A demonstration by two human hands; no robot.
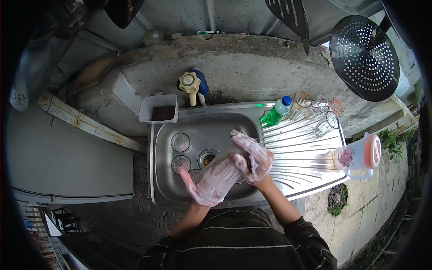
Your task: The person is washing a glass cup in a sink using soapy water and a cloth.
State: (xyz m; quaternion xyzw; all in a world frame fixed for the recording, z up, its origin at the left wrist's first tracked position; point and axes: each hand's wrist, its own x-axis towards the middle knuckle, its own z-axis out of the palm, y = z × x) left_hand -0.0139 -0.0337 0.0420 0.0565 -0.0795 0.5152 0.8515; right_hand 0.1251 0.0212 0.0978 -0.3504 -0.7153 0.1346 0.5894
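Note:
A soapy cylindrical container, likely a glass or jar, is tilted over the stainless-steel sink. My left hand supports its lower end, the palm against it and the thumb sticking out. Thick foam covers my right hand, which wraps the container's upper end; something dark, perhaps a scrubber, shows between its fingers. Under them, drinking glasses stand in the basin: one glass by the left wall, another glass nearer me, and a third partly hidden by the container. The drain is partly covered too.
A tap with a beige handle rises behind the sink, beside a plastic tub. On the ribbed drainboard are a green-liquid bottle, several glasses and a lidded pitcher. A skimmer and slotted turner hang above.

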